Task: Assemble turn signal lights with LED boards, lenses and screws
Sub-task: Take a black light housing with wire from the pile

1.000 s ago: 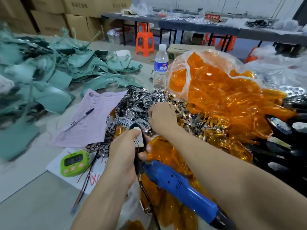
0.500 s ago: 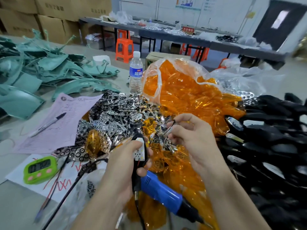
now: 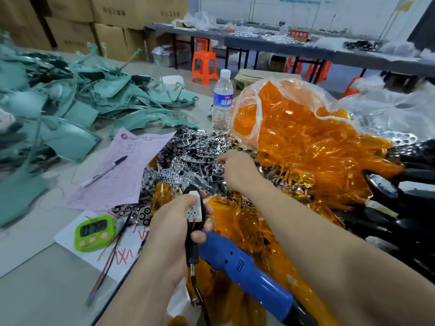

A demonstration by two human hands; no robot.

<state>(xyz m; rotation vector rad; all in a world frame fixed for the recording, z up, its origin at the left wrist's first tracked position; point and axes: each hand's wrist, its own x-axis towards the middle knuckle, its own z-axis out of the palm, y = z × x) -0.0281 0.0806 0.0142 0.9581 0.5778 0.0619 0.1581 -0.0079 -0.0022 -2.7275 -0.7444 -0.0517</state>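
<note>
Black housing (image 3: pixel 191 251) with a white LED board (image 3: pixel 195 211) is gripped by the left hand (image 3: pixel 174 222), just over the blue screwdriver (image 3: pixel 247 276). The right hand (image 3: pixel 237 170) is buried among silver reflectors (image 3: pixel 188 147); its grip cannot be told.

Bright, even overhead light with soft shadows; glare on the orange lenses (image 3: pixel 306 147); wide-angle bending and blur toward the worktop (image 3: pixel 47 278) edges.
</note>
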